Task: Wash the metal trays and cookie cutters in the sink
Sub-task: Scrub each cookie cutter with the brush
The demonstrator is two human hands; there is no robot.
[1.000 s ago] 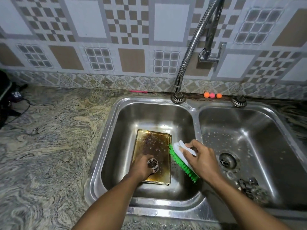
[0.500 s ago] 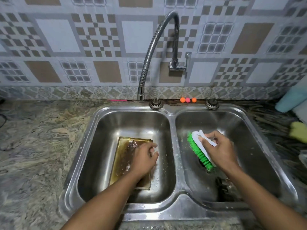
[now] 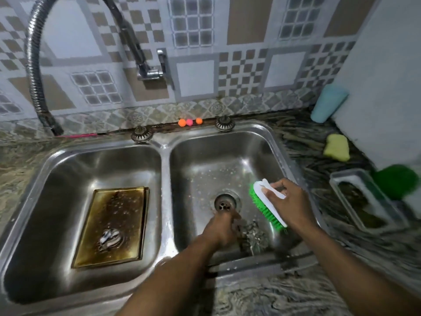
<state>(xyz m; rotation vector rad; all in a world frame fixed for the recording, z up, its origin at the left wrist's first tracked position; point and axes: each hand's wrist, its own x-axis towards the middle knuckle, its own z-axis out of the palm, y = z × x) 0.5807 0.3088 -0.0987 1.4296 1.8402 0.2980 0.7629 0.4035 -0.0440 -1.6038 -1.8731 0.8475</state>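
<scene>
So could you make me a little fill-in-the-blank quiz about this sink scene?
1. The brown-stained metal tray lies in the ____ basin.
2. The right hand holds a brush with ____ bristles.
3. The left hand reaches into the basin beside the ____.
4. The yellow sponge sits on the ____.

Missing words: left; green; drain; counter

left hand [image 3: 222, 228] motion-blurred, grasp unreadable; cookie cutters [image 3: 251, 237] just beside its fingers smeared, count unclear.

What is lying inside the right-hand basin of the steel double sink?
The right basin shows a round drain and a blurred pile of small metal pieces near the front. The left hand reaches in, covering whatever lies beneath it.
</scene>
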